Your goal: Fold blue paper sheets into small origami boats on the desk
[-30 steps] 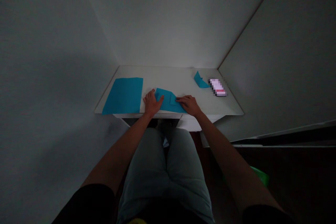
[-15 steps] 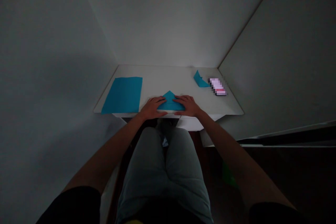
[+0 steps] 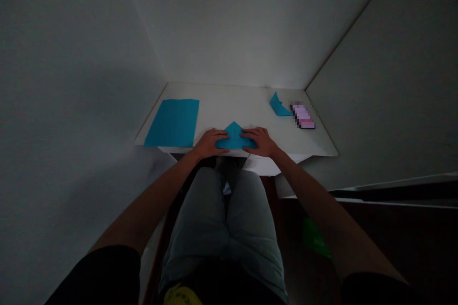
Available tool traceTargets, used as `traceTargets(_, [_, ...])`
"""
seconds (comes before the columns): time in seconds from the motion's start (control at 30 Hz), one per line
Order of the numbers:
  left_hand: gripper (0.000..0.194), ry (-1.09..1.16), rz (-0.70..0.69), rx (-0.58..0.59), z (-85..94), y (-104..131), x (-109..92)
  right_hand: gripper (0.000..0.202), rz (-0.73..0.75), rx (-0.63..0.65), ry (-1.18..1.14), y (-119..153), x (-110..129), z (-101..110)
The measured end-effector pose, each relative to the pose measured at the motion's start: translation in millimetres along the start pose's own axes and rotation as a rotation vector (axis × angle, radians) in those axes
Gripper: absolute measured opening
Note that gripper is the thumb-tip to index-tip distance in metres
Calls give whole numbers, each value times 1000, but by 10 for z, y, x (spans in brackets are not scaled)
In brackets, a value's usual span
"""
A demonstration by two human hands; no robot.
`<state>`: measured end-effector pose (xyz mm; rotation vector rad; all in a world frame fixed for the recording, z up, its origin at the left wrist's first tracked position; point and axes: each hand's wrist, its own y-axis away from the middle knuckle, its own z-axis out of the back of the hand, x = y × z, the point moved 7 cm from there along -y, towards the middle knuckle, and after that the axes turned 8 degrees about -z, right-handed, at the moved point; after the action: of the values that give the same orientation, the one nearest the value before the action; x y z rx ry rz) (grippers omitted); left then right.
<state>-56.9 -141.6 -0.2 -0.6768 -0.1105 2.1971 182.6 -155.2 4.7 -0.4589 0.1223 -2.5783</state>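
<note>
A sheet of blue paper folded to a peak [image 3: 234,134] lies at the table's front edge, its point facing away from me. A crease runs across it and a short one runs up its middle. My left hand [image 3: 208,143] grips its left side, fingers on top and thumb along the near edge. On the other side my right hand [image 3: 262,142] holds it in the same manner. The paper's lower corners are partly covered by the hands.
On the white table [image 3: 229,100], a flat blue sheet [image 3: 172,123] lies at left. A folded blue paper boat [image 3: 278,106] stands at right beside a phone [image 3: 303,115]. Walls border the table's back and sides. Below the front edge is a drawer [image 3: 263,166].
The view has shifted slightly, so the table sits a little further right and higher. Both hands keep their hold on the folded paper, whose lower corners now look more rounded.
</note>
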Motion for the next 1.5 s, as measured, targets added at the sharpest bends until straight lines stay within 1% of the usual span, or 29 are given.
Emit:
traceTargets(0.1, [58, 13, 14, 21, -2, 8, -7, 81, 60, 32, 13, 36, 22, -15])
traceTargets(0.17, [56, 20, 14, 42, 14, -5, -22, 82, 76, 42, 4, 50, 15, -22])
traceTargets(0.33, [40, 40, 23, 128, 63, -81, -18, 65, 41, 27, -53, 8, -5, -39])
traceTargets(0.4, [38, 54, 29, 156, 73, -107, -2, 58, 34, 26, -81, -2, 22, -20])
traceTargets(0.47, [39, 73, 29, 162, 80, -116, 12, 52, 27, 3, -106, 27, 19, 60])
traceTargets(0.5, [41, 85, 28, 153, 83, -113, 17, 49, 8, -38, -115, 60, -24, 139])
traceTargets(0.53, [43, 95, 25, 133, 89, -106, 23, 46, -31, -102, -119, 108, -111, 244])
traceTargets(0.57, [43, 104, 19, 99, 98, -97, 27, 43, -95, -186, -115, 175, -247, 372])
traceTargets(0.63, [42, 138, 6, 29, 104, -75, 37, 40, -295, -383, -84, 372, -649, 659])
traceTargets(0.7, [42, 191, 17, -48, 106, -59, 60, 42, -538, -536, -19, 623, -1123, 909])
traceTargets(0.73, [39, 213, 37, -78, 103, -54, 77, 43, -646, -576, 23, 740, -1344, 1000])
traceTargets(0.8, [35, 250, 84, -126, 101, -51, 104, 46, -800, -589, 99, 903, -1706, 1102])
traceTargets(0.83, [36, 265, 108, -140, 102, -53, 112, 48, -842, -572, 126, 943, -1843, 1117])
traceTargets(0.9, [40, 283, 156, -151, 111, -59, 122, 54, -888, -525, 164, 960, -2043, 1100])
traceTargets(1.0, [48, 296, 232, -148, 134, -67, 139, 64, -914, -457, 214, 895, -2226, 1029])
traceTargets(1.07, [50, 303, 264, -148, 150, -76, 145, 68, -923, -436, 235, 841, -2315, 993])
traceTargets(1.23, [45, 311, 270, -189, 158, -85, 166, 68, -935, -462, 218, 760, -2480, 968])
traceTargets(1.33, [45, 302, 281, -204, 147, -76, 188, 67, -935, -437, 211, 694, -2517, 955])
traceTargets(1.4, [44, 300, 289, -203, 142, -75, 192, 71, -944, -434, 195, 637, -2509, 969])
traceTargets(1.5, [40, 291, 296, -197, 143, -79, 181, 76, -944, -504, 170, 553, -2398, 1053])
